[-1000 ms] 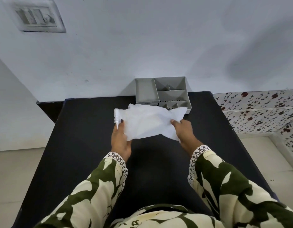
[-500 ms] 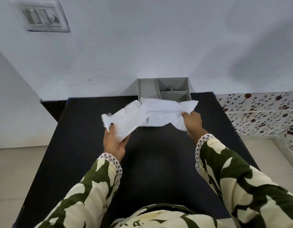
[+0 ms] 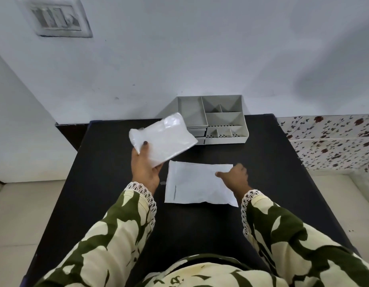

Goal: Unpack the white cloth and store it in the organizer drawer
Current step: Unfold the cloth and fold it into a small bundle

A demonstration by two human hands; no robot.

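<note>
A folded white cloth (image 3: 198, 184) lies flat on the black table (image 3: 117, 183) in front of me. My right hand (image 3: 234, 178) pinches its upper right corner, thumb on top. My left hand (image 3: 145, 166) is raised to the left of the cloth and grips a glossy, translucent plastic wrapper (image 3: 165, 139) that tilts up above the table. The grey organizer (image 3: 244, 129) stands at the table's far edge against the wall, with several open compartments on top. Its two small drawers (image 3: 197, 132) at the front left look shut, and the wrapper partly hides them.
A pale wall rises right behind the organizer, with a switch plate (image 3: 55, 19) at the upper left. A floral-tiled ledge (image 3: 328, 139) runs along the right of the table. Light floor shows on both sides.
Both hands were pulling the cloth and wrapper apart in the air. Now they are separated: the cloth has come down flat onto the table under my right hand, and the wrapper stays up in my left.
</note>
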